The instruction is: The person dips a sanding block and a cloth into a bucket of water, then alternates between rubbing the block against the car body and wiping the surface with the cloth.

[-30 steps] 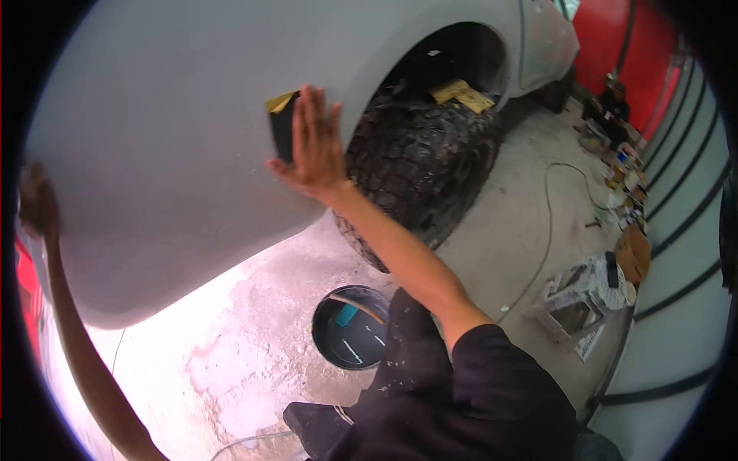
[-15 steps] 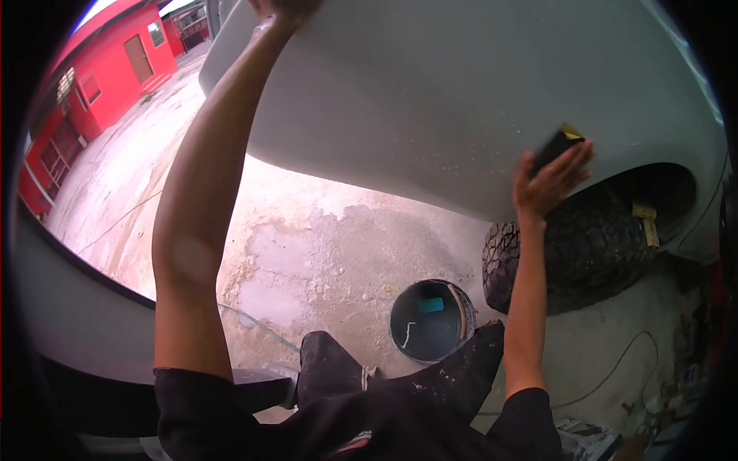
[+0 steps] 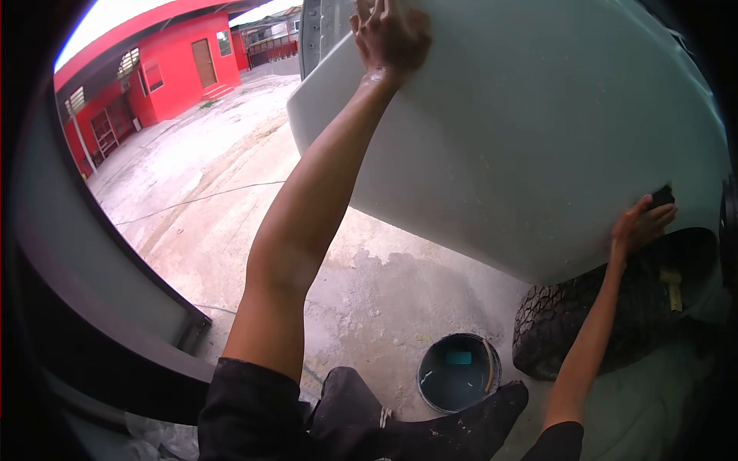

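Observation:
My left hand rests high on the grey vehicle body panel, near its upper left edge, with the fingers apart and nothing visible in them. Low on the right of the same panel, just above the wheel arch, my right hand is closed around a black sanding block pressed to the surface. Part of the block is hidden by the fingers. Pale specks and faint streaks mark the panel. Below the arch sits a chunky black tyre, partly behind my right forearm.
A dark bucket of murky liquid stands on the concrete floor by my knee, with a teal rectangular piece in it. Yellowish tape shows by the tyre. A grey panel edges the left side; a red building is beyond.
My right hand has slid the sanding block right and down toward the wheel arch. The view has shifted, bringing more of my left hand into sight at the panel's upper edge.

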